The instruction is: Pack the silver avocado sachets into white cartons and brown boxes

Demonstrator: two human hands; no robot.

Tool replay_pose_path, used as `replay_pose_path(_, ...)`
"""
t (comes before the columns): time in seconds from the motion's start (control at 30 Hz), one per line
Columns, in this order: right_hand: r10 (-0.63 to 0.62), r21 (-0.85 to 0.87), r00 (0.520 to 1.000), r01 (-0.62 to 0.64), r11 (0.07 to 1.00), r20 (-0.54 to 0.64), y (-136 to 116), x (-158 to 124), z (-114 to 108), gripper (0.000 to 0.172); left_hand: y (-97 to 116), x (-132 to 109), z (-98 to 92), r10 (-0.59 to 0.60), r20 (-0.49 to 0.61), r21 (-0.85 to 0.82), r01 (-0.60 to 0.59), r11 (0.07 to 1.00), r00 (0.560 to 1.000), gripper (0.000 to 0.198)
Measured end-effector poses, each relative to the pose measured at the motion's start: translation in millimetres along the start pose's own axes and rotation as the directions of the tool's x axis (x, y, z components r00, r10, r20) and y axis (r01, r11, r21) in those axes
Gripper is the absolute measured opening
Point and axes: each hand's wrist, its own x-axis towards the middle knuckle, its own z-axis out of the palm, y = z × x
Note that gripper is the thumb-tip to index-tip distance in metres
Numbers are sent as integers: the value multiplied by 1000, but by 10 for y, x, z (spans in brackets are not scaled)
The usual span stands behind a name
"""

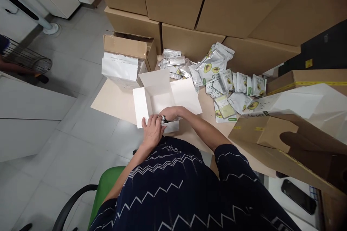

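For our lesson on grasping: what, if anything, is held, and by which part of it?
The left hand seems to hold the white box by its near side; whether the right hand, inside it, holds anything cannot be told.

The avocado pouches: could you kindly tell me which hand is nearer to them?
Right. The right hand is in the white box, to the left of the avocado pouches; the left hand is at the box's near edge, farther left.
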Motion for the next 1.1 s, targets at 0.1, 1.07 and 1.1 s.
replay_pose_path(0.1,18,-73,999,-15,997,34,-35,2,-7,30,-15,14,1,11,24,-51,-10,999,1000,39)
replay_pose_path(1.07,555,239,264,-700,673,-789,1568,-733,-450,44,-5,5,75,19,48,9,-19,1000,999,45)
replay_pose_path(1.1,546,168,313,-733,659,-777,1686,-730,-448,47,-6,3,77,18,48,12,-19,1000,999,45)
